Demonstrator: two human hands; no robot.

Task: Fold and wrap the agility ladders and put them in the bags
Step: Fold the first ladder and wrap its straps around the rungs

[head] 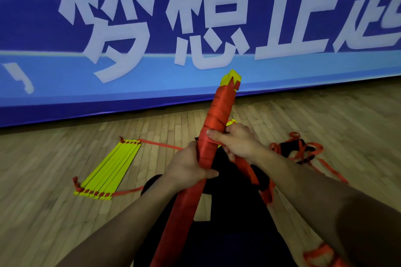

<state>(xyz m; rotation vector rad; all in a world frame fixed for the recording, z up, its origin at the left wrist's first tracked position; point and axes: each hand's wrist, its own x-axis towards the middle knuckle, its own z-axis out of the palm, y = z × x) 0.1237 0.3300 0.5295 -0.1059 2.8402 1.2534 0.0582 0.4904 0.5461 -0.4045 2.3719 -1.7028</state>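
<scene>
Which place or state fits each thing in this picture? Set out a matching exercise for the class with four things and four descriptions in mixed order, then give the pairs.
Things
1. wrapped ladder bundle
2. flat ladder rungs
3. banner
4. loose strap tangle

Descriptions
A. stands along the wall behind the floor, blue with large white characters
B. lies on the wooden floor to the person's right, red mixed with black
C. held tilted in both hands, wound in red strap, with a yellow tip showing
D. lies on the floor to the person's left, yellow slats side by side

Pairs: 1-C, 2-D, 3-A, 4-B
</scene>
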